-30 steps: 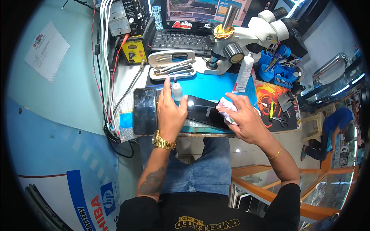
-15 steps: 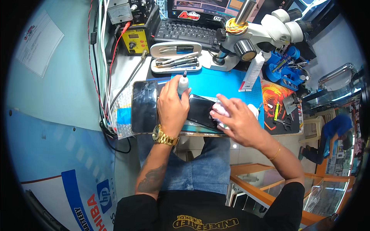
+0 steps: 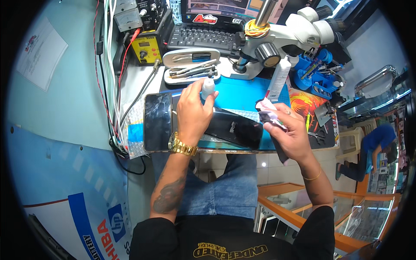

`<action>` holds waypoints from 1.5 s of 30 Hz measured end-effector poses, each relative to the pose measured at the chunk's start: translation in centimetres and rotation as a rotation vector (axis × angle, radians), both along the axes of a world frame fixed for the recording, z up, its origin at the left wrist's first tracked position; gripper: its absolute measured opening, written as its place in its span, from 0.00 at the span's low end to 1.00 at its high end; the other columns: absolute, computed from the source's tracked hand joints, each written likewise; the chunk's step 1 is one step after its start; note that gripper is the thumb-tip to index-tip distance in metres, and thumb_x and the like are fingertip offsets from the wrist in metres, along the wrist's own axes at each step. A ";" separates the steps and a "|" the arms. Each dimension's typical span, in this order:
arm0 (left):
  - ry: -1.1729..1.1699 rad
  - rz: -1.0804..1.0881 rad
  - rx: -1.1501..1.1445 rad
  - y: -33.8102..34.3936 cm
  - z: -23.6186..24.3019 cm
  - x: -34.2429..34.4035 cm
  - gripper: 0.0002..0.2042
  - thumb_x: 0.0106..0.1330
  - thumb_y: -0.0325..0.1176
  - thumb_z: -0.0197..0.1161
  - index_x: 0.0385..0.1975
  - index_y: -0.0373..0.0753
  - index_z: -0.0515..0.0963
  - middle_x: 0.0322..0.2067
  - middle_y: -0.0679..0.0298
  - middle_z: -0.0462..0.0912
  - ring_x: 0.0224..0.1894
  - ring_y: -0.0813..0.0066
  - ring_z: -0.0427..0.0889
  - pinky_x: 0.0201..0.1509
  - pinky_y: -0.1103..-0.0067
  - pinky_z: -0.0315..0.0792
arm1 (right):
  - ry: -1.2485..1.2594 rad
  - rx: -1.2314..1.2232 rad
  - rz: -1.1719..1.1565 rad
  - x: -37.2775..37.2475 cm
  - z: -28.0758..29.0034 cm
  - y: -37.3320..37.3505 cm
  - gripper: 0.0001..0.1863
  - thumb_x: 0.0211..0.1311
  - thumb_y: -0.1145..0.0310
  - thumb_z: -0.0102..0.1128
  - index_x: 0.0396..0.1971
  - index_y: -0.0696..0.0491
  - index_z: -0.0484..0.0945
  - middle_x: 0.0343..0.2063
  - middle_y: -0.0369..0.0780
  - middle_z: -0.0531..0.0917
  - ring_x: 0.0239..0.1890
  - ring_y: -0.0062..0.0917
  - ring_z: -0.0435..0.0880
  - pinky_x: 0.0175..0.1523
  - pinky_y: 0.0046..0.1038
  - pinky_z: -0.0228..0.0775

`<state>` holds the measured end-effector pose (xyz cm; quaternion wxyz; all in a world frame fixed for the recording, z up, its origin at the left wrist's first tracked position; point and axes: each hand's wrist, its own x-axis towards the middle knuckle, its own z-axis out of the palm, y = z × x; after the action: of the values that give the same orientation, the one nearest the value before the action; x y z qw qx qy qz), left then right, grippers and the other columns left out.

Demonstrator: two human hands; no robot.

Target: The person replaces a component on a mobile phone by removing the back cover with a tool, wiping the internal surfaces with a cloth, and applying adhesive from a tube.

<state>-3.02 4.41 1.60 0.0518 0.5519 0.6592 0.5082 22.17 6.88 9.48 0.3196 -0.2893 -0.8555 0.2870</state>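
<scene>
Left hand [image 3: 193,112]: grip pinching bottle [image 3: 208,88] between thumb and fingers. Right hand [image 3: 292,133]: grip pinching crumpled cloth [image 3: 269,113], near right end of phone [image 3: 236,130]. Phone lies slantwise on counter [image 3: 136,80] between hands. Second phone [image 3: 157,123] just left of left hand.

Before us on the worktop [image 3: 136,79], one phone [image 3: 157,123] lies left of a second phone [image 3: 238,131], the bottle [image 3: 208,88] behind the latter's left end, the cloth [image 3: 269,112] off its right. Farther back we have a case [image 3: 186,80] with tools [image 3: 191,72] in it, the keyboard [image 3: 199,37] behind it, the control box [image 3: 146,50] to its left, the microscope [image 3: 297,32] to its right and, right of that, the caddy [image 3: 320,90].
</scene>
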 end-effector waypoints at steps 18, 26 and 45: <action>0.659 -0.227 0.327 -8.4 5.4 -0.4 0.21 0.48 0.18 0.69 0.45 0.40 0.86 0.42 0.62 0.82 0.46 0.61 0.82 0.47 0.68 0.78 | 1.186 -1.615 0.044 -1.4 -6.0 -11.4 0.28 0.80 0.50 0.44 0.65 0.57 0.66 0.47 0.43 0.79 0.39 0.30 0.77 0.44 0.31 0.74; 0.735 -0.216 0.378 -8.7 6.7 0.0 0.19 0.47 0.16 0.70 0.41 0.40 0.87 0.42 0.63 0.83 0.45 0.61 0.83 0.45 0.69 0.78 | 1.204 -1.654 0.053 -1.2 -5.0 -12.0 0.27 0.80 0.51 0.44 0.65 0.57 0.66 0.47 0.43 0.78 0.38 0.29 0.76 0.43 0.29 0.73; 0.035 -0.197 -0.303 4.9 0.2 0.7 0.22 0.53 0.38 0.76 0.46 0.34 0.84 0.40 0.55 0.88 0.38 0.65 0.87 0.46 0.70 0.79 | 0.563 -0.621 -0.175 1.8 -0.5 -8.2 0.13 0.72 0.70 0.59 0.47 0.63 0.83 0.44 0.41 0.81 0.45 0.24 0.79 0.49 0.25 0.72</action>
<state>-2.32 9.32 1.81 0.1721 0.6084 0.6718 0.3859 23.95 -1.32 8.99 0.4616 -0.3535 -0.5800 0.5706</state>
